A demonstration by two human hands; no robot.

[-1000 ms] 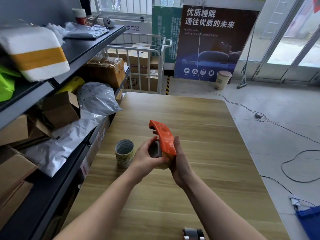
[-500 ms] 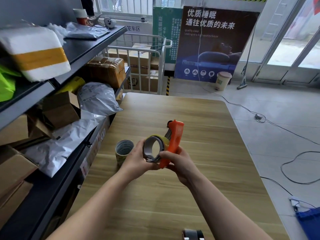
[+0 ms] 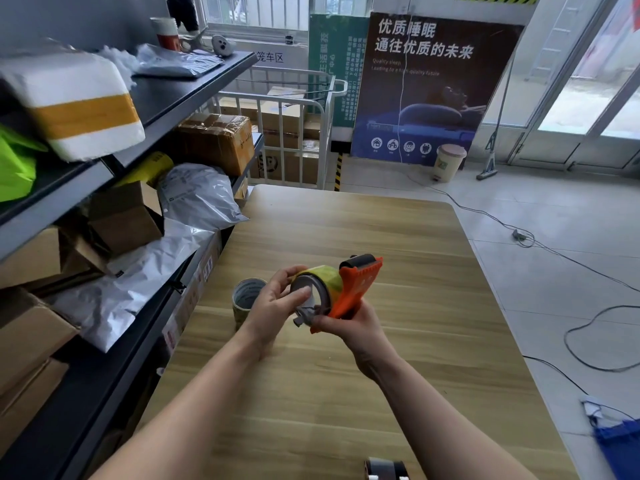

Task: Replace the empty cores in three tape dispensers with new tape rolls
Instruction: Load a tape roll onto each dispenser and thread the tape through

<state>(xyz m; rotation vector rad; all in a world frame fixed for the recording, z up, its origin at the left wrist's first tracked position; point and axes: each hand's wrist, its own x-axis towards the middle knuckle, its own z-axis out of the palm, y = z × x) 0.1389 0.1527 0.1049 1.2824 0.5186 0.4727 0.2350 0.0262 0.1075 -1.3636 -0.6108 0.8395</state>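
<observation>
An orange tape dispenser [image 3: 358, 289] is held above the wooden table [image 3: 398, 341], my right hand [image 3: 349, 329] gripping its lower end. A yellowish tape roll [image 3: 323, 284] with a grey core sits on the dispenser's hub. My left hand [image 3: 275, 306] has its fingers on the roll's open side, thumb at the core's inner rim. A second tape roll [image 3: 246, 299] stands on the table just left of my left hand, partly hidden by it. At the bottom edge, part of another grey and black dispenser [image 3: 384, 469] shows.
A dark shelf rack [image 3: 194, 84] full of parcels, cardboard boxes [image 3: 214, 140] and grey mailer bags [image 3: 197, 199] runs along the table's left side. A white cage trolley [image 3: 294, 133] stands beyond the table. Cables [image 3: 588, 327] lie on the tiled floor to the right.
The dispenser has been turned so its roll side faces me and then tilted with its head to the right. My left hand shifted from the roll's rim onto its open face.
</observation>
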